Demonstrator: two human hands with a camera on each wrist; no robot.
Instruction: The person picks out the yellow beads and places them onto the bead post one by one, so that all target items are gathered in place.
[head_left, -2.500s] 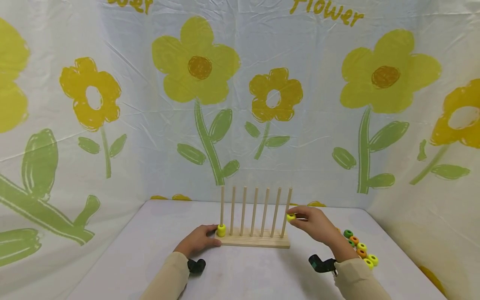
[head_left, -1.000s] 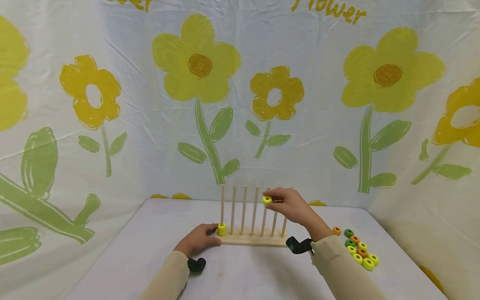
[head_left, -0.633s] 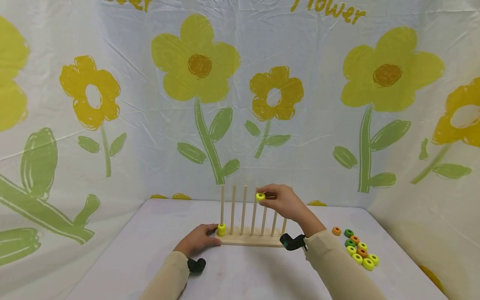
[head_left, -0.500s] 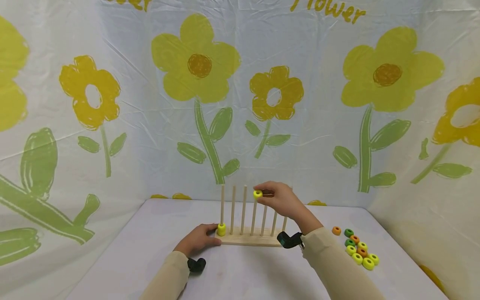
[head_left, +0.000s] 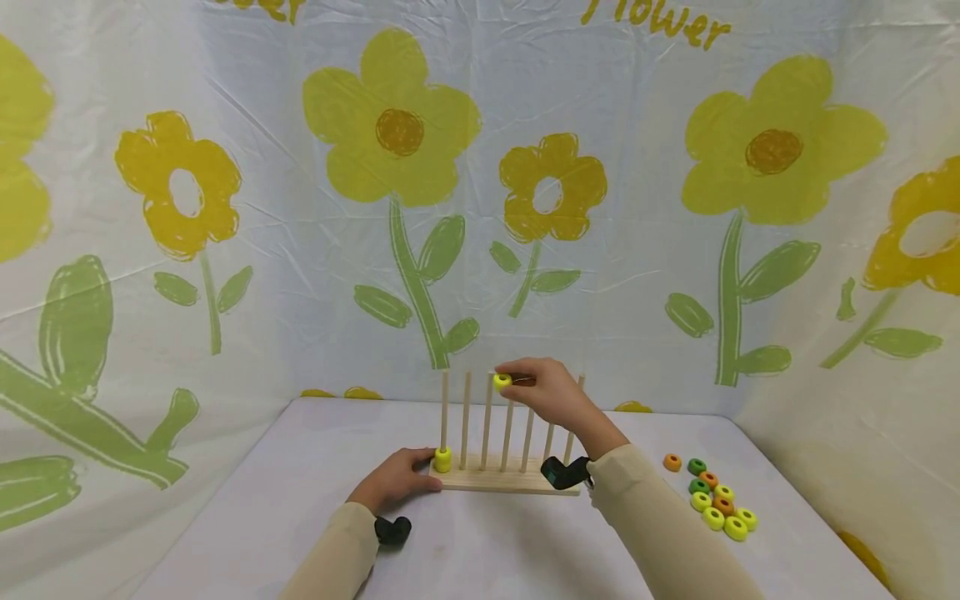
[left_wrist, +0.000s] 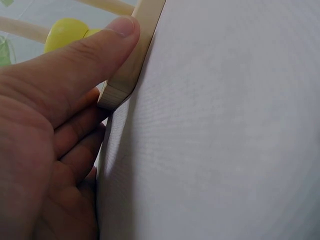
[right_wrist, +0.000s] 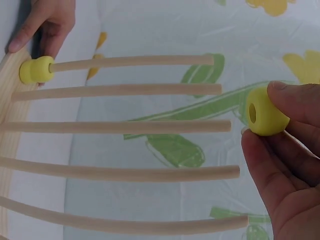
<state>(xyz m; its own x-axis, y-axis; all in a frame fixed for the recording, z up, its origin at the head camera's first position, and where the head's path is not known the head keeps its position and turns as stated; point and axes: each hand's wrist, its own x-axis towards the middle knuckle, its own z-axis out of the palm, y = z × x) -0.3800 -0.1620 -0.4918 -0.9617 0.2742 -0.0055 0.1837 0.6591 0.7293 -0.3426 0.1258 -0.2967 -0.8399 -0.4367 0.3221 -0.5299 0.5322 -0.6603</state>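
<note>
A wooden peg rack (head_left: 510,480) with several upright pegs stands on the table. My left hand (head_left: 395,481) grips its left end, thumb on the front edge in the left wrist view and fingers behind. Two yellow beads (right_wrist: 36,70) are stacked at the bottom of the leftmost peg. Between thumb and fingertips, my right hand (head_left: 551,387) pinches another yellow bead (right_wrist: 264,111). That bead is up at the peg tops, near the third peg (head_left: 487,425) from the left. In the right wrist view its hole faces the pegs, and it sits apart from their tips.
Loose beads in yellow, green and orange lie grouped on the table at the right, among them an orange bead (head_left: 672,462) and a green bead (head_left: 697,467). A flower-printed cloth (head_left: 622,333) hangs behind and beside the white table (head_left: 300,500).
My right hand has carried the yellow bead leftward and up, from beside the rightmost peg to the top of the third peg from the left. The left hand has stayed on the rack.
</note>
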